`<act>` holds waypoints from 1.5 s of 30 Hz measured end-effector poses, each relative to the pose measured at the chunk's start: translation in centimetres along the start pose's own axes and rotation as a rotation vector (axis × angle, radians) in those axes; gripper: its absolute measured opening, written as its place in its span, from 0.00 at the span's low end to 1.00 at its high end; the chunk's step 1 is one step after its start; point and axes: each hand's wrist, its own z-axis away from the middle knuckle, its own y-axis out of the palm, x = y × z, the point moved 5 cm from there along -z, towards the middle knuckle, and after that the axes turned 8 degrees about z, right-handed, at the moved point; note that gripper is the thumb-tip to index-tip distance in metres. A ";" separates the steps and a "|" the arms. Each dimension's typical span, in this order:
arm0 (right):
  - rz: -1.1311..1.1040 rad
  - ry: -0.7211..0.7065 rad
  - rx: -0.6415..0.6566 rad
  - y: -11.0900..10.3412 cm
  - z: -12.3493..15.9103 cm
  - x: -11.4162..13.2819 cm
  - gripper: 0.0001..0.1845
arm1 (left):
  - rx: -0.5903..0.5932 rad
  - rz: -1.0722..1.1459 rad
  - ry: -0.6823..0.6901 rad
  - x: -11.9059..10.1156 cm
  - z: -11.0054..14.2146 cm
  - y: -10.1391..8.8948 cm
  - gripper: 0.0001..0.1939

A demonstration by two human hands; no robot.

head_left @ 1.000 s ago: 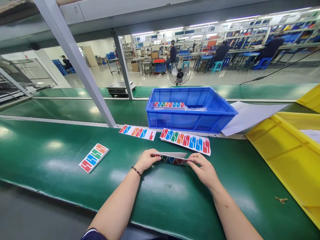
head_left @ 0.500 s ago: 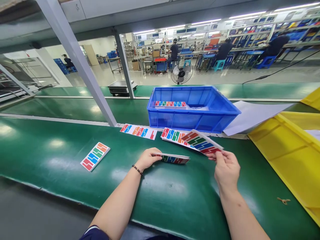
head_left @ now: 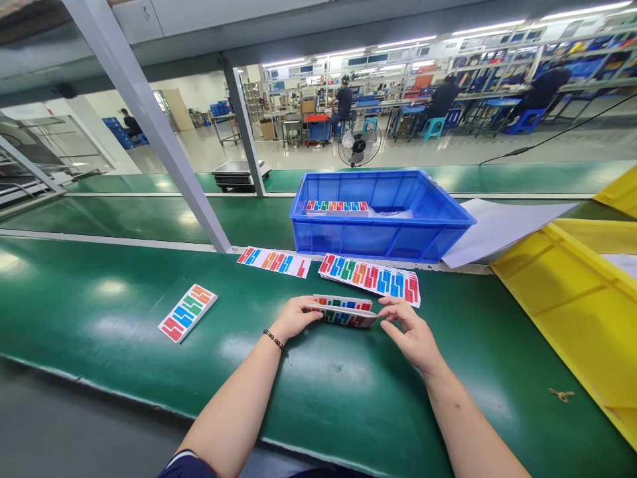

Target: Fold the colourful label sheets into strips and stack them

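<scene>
My left hand (head_left: 297,317) is closed on the left end of a thin stack of printed cards (head_left: 346,317), which stands on its long edge. The cards carry red, blue, green and orange blocks, and another card or layer rises just behind the front ones. At the stack's right end is my right hand (head_left: 409,330), thumb and fingers apart; whether a fingertip touches the cards I cannot tell. Beyond the hands lies a fanned pile of longer printed strips (head_left: 369,279). To its left is a strip with gaps in its pattern (head_left: 273,261). A small card stack (head_left: 188,313) lies far left.
A blue bin (head_left: 383,236) holding printed strips stands behind the piles. On the right are a yellow bin (head_left: 562,318) and a white sheet (head_left: 502,229). A tan tie (head_left: 561,395) lies on the green bench (head_left: 318,392). A grey post (head_left: 164,133) rises at left.
My right hand has moved left and released the cards it held, which now appear behind those in my left hand. The fanned strips are fully uncovered. My left hand stays in place.
</scene>
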 end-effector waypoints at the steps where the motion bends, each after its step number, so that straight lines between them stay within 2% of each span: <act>1: 0.034 -0.008 0.023 0.1 0.0 0.2 0.02 | 0.000 -0.004 0.006 0.0 0.0 0.0 0.09; 5: 0.078 0.000 0.018 0.0 -0.1 0.5 0.07 | 0.002 -0.009 0.024 -0.1 -0.1 -0.2 0.10; 8: 0.039 -0.013 -0.012 -0.1 -0.1 0.5 0.04 | -0.003 -0.015 0.033 -0.2 0.0 -0.2 0.10; 11: 0.034 -0.031 0.032 0.3 0.0 0.6 0.04 | -0.006 -0.008 0.026 -0.1 0.0 -0.2 0.10; 14: 0.053 -0.025 0.076 0.7 0.0 0.6 0.07 | -0.014 0.012 -0.010 0.1 0.0 -0.4 0.10; 19: 0.045 0.010 0.036 0.4 -0.3 0.1 0.10 | 0.006 -0.052 -0.083 0.3 0.0 -1.4 0.11; 24: -0.064 0.077 0.028 0.2 -0.4 -0.7 0.11 | -0.011 -0.101 -0.076 0.3 0.1 -2.5 0.09; 29: -0.235 0.183 0.065 -0.5 -0.6 -1.0 0.14 | -0.029 -0.079 -0.029 0.3 0.3 -2.5 0.11; 31: -0.278 0.217 -0.025 -1.5 -0.7 -1.3 0.12 | -0.009 -0.087 0.002 0.2 0.4 -2.5 0.10; 32: -0.301 0.233 -0.142 -2.3 -0.7 -1.5 0.11 | 0.003 -0.094 0.017 0.1 0.4 -2.5 0.09; 35: -0.408 0.261 -0.623 -5.0 -0.1 -2.4 0.08 | 0.030 -0.089 0.039 -0.2 0.5 -2.7 0.07; 36: -0.437 0.268 -0.742 -5.4 0.3 -2.6 0.08 | 0.046 -0.082 0.039 -0.2 0.5 -2.7 0.07; 37: -0.447 0.277 -0.799 -5.3 0.5 -2.7 0.08 | 0.068 -0.076 0.036 -0.2 0.5 -2.6 0.07; 38: -0.437 0.287 -0.784 -4.9 0.5 -2.6 0.09 | 0.090 -0.070 0.031 -0.2 0.6 -2.4 0.08; 39: -0.407 0.296 -0.704 -4.2 0.3 -2.4 0.09 | 0.104 -0.069 0.028 -0.1 0.6 -2.3 0.08; 43: -0.269 0.283 -0.134 0.5 -0.3 -1.1 0.15 | 0.070 -0.053 0.048 0.0 0.6 -2.1 0.06; 45: -0.256 0.265 0.065 1.9 -0.3 -0.6 0.21 | 0.059 -0.046 0.049 0.0 0.7 -2.0 0.05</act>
